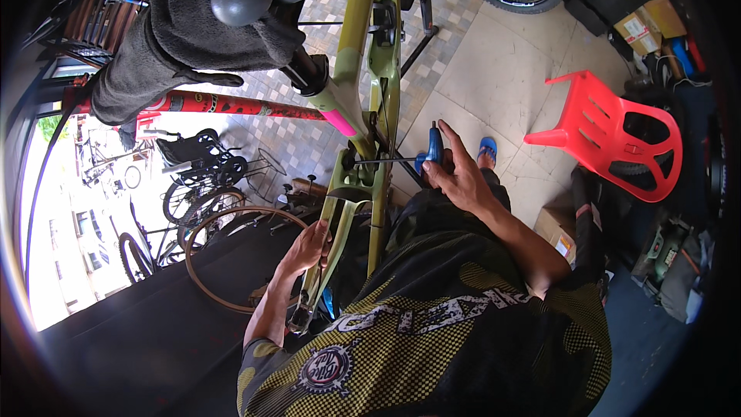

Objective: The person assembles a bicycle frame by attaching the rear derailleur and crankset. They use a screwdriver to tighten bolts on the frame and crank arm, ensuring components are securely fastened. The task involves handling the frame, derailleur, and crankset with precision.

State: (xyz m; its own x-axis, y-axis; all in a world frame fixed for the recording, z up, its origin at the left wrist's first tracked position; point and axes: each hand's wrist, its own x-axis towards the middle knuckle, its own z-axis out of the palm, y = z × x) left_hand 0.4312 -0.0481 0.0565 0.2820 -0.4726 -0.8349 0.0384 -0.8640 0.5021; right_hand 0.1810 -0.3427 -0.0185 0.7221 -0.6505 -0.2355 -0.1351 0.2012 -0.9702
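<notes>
An olive-green bicycle frame (353,38) with a pink patch runs down the middle of the view. My left hand (310,245) wraps round one arm of its rear section, low in the view. At the blue T-handle of a hex key (434,144) is my right hand (461,177), thumb and fingers against the handle, index finger stretched out along it. The key's thin dark shaft reaches left, level, to the pivot area (356,164) of the frame. Its tip is hidden there, so whether it sits in a bolt I cannot tell.
A dark towel (185,31) drapes over the stand at upper left, beside a red tube (231,105). A red plastic chair (598,127) lies tipped at right. Bicycles and a loose rim (193,262) stand at left, a wheel (513,8) at the top, cardboard boxes (641,31) upper right.
</notes>
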